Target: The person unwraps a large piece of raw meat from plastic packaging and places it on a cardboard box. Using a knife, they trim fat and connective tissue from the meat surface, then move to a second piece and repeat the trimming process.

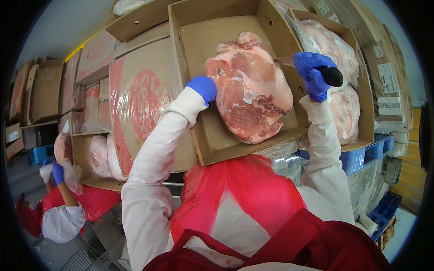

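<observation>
A large piece of raw meat [248, 90], pink with pale fat, sits in an open cardboard box [217, 156] in front of me. My left hand [203, 88], in a blue glove, grips the meat's left edge; its fingertips are hidden against the meat. On the other side, my blue-gloved right hand [314, 74] is closed around the black handle of a knife [333, 77]. The blade points left toward the meat's upper right side, over the box wall. From this view I cannot tell whether its tip touches the meat.
A second box [368, 122] at right holds wrapped meat [346, 110] on a blue pallet [368, 153]. Film-wrapped cartons [140, 90] are stacked at left. Farther left, a co-worker [63, 221] in blue gloves handles meat [63, 147] beside another box [97, 180].
</observation>
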The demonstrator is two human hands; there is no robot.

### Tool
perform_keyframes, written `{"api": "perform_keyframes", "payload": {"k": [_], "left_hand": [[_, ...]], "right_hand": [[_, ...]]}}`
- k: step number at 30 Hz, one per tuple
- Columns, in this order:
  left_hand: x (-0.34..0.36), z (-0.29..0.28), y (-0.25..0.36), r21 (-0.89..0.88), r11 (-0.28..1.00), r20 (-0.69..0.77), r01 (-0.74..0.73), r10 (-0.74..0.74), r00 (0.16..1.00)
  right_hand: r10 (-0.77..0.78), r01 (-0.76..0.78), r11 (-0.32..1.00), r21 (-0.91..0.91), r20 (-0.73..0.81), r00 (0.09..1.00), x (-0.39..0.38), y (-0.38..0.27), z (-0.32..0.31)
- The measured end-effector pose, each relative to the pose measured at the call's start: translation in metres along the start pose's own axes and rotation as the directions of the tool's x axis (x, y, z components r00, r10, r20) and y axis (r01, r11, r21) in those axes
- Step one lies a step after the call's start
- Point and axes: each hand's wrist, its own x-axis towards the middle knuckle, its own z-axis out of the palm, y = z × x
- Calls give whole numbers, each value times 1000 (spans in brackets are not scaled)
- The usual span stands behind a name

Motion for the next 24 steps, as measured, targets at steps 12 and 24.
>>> {"api": "perform_keyframes", "payload": {"k": [12, 24], "left_hand": [[10, -55, 83, -305, 877, 1, 371, -390, 921], [9, -57, 85, -333, 882, -32, 333, -364, 931]], "right_hand": [[-154, 184, 982, 41, -386, 910, 39, -73, 21], [-133, 186, 925, 332, -176, 975, 25, -32, 42]]}}
